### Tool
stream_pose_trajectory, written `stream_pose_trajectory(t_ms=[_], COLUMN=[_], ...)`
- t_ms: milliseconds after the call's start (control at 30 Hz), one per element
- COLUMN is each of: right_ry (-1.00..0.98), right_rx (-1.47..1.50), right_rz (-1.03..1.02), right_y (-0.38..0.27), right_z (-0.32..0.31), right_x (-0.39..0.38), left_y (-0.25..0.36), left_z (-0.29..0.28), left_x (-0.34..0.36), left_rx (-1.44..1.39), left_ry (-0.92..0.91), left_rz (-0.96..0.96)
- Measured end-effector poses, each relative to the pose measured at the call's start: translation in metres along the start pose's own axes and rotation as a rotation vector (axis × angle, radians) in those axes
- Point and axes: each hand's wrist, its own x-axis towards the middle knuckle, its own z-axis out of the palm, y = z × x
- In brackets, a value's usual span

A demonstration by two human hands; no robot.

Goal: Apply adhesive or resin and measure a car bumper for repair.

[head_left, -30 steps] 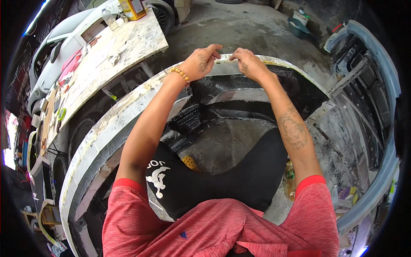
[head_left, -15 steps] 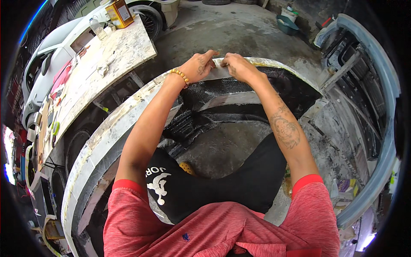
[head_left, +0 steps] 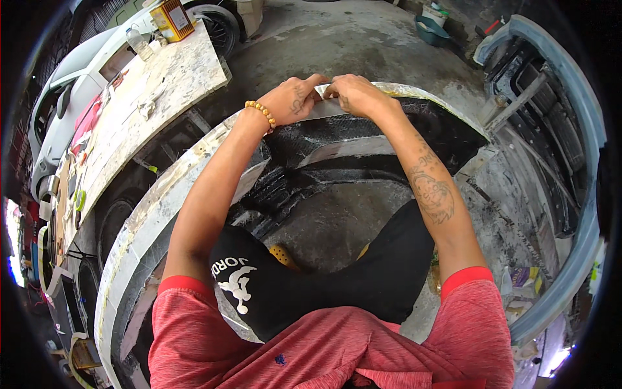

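Note:
A long curved car bumper [head_left: 139,217], grey-white on its outer edge and black inside, arcs round in front of my legs. At its far rim my left hand [head_left: 295,100] bends over the edge, fingers curled, a beaded bracelet on the wrist. Right beside it my right hand [head_left: 355,95] has its fingers bent down onto the same rim, and the fingertips of both hands nearly meet. Both hands look closed in a pinch. Whatever lies between the fingertips is hidden or too small to make out.
To the left stands a stained worktable [head_left: 175,78] with a yellow tin [head_left: 172,21] and a clear bottle [head_left: 138,44]. A pale car [head_left: 78,84] is behind it. A blue-grey curved panel [head_left: 593,162] stands at the right. A dark green basin [head_left: 431,31] sits on the far floor.
My right hand has come slightly left, closer to my left hand on the rim. My left hand has shifted a little left and down in view. The bumper stays in place.

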Motion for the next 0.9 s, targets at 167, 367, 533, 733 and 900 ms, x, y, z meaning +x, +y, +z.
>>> stream_pose_trajectory(t_ms=[167, 367, 533, 733, 900], right_ry=[-0.006, -0.153, -0.217, -0.38, -0.329], right_rx=[-0.073, -0.069, -0.087, -0.151, -0.129], right_rz=[-0.103, -0.083, -0.076, 0.056, -0.006], right_y=[-0.001, -0.006, -0.004, -0.007, -0.004], right_z=[-0.002, -0.015, -0.016, -0.018, -0.017], right_x=[0.006, 0.007, 0.009, 0.017, 0.014], left_y=[-0.011, -0.012, -0.019, -0.02, -0.024], left_z=[-0.009, -0.03, -0.04, -0.042, -0.051], left_x=[-0.002, -0.008, -0.012, -0.02, -0.032], left_rx=[-0.111, -0.157, -0.156, -0.191, -0.171], left_ry=[-0.043, -0.155, -0.218, -0.263, -0.248], left_rz=[-0.045, -0.107, -0.114, -0.146, -0.138])
